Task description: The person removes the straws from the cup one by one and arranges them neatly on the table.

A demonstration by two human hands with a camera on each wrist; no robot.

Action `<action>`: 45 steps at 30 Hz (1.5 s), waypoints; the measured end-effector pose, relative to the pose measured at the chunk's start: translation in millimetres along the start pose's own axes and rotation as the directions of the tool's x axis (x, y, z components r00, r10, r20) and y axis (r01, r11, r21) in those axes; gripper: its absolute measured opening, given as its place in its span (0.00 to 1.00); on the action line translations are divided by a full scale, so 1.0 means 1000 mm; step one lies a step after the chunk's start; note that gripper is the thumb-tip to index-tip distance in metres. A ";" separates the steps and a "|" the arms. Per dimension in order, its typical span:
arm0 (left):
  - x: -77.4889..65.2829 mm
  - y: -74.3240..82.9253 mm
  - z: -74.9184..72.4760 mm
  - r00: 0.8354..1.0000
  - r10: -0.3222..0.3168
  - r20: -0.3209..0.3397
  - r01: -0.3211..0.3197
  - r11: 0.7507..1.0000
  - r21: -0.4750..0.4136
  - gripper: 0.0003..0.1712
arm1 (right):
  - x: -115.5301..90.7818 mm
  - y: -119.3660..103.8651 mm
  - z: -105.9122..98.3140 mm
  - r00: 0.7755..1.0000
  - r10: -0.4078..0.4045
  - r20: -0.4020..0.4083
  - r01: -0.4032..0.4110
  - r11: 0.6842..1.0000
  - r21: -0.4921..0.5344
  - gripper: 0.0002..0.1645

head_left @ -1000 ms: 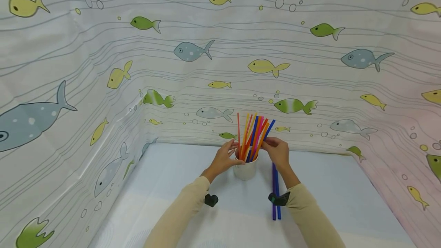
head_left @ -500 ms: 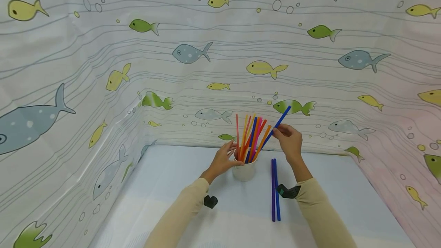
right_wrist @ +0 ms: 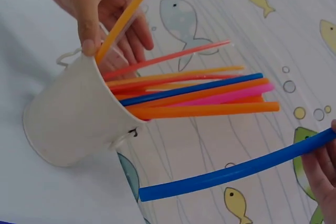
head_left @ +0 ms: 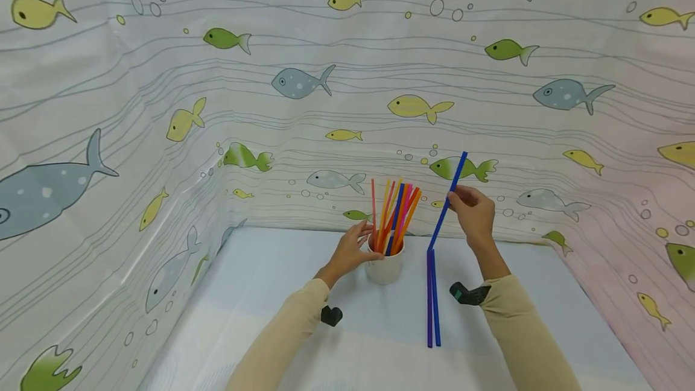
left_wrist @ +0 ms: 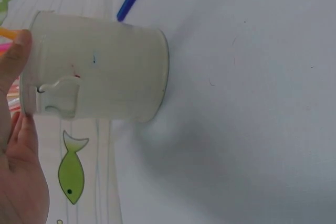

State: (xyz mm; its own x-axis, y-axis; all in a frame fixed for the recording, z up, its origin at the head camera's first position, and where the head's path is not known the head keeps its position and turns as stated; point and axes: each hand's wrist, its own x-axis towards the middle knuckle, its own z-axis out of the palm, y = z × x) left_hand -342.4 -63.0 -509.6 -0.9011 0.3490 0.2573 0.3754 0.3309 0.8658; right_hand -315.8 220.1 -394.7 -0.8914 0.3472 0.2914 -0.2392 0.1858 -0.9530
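Observation:
A small white metal bucket (head_left: 384, 271) with side lugs stands upright on the table. Several drinking straws in orange, red, pink, yellow and blue (right_wrist: 199, 84) lean out of it. My left hand (head_left: 349, 253) holds the bucket at the rim, thumb (left_wrist: 18, 51) on the near side and fingers across from it. To the right, my right hand (head_left: 475, 215) pinches a blue straw (head_left: 442, 215) near its upper half. That straw is out of the bucket and tilted, its lower end right by the tops of the straws on the table.
A purple straw (head_left: 429, 312) and a blue straw (head_left: 437, 312) lie side by side on the white table (head_left: 260, 270), right of the bucket. Fish-printed cloth (head_left: 304, 125) hangs behind and along both sides.
My right hand has drawn the blue straw out of the bucket and carried it right, turning it more upright. The left hand stays at the rim.

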 end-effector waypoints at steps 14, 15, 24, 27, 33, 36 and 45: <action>0.000 -0.002 0.000 1.000 -0.027 0.003 0.027 1.000 0.016 0.62 | -0.018 0.063 -0.014 0.966 0.239 0.098 -0.222 0.963 -0.152 0.26; 0.000 -0.002 0.000 1.000 -0.025 0.002 0.025 1.000 0.017 0.62 | -0.019 0.067 -0.015 0.962 0.250 0.107 -0.231 0.959 -0.165 0.26; 0.002 -0.003 0.000 1.000 0.005 0.002 -0.005 1.000 0.015 0.63 | -0.034 0.108 -0.022 0.942 0.302 0.145 -0.255 0.927 -0.275 0.25; 0.001 -0.003 0.000 1.000 0.000 0.005 0.000 1.000 0.019 0.64 | -0.040 0.120 -0.024 0.936 0.317 0.151 -0.261 0.916 -0.303 0.26; 0.001 -0.003 0.000 1.000 -0.006 0.000 0.006 1.000 0.025 0.63 | -0.052 0.136 -0.024 0.928 0.328 0.178 -0.256 0.906 -0.337 0.23; 0.000 -0.003 0.000 1.000 -0.009 -0.001 0.010 1.000 0.028 0.62 | -0.058 0.142 -0.023 0.921 0.346 0.181 -0.263 0.893 -0.366 0.21; 0.000 -0.002 0.001 1.000 -0.010 0.000 0.010 0.999 0.031 0.63 | -0.069 0.150 -0.021 0.928 0.335 0.166 -0.223 0.853 -0.472 0.19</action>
State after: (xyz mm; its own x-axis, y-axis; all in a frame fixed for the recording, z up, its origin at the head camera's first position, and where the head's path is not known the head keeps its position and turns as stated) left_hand -342.9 -63.1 -511.4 -0.9046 0.3461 0.2487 0.3733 0.3616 0.8544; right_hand -282.6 243.3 -556.4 -0.9708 0.2314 -0.0624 0.1767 0.5150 -0.8388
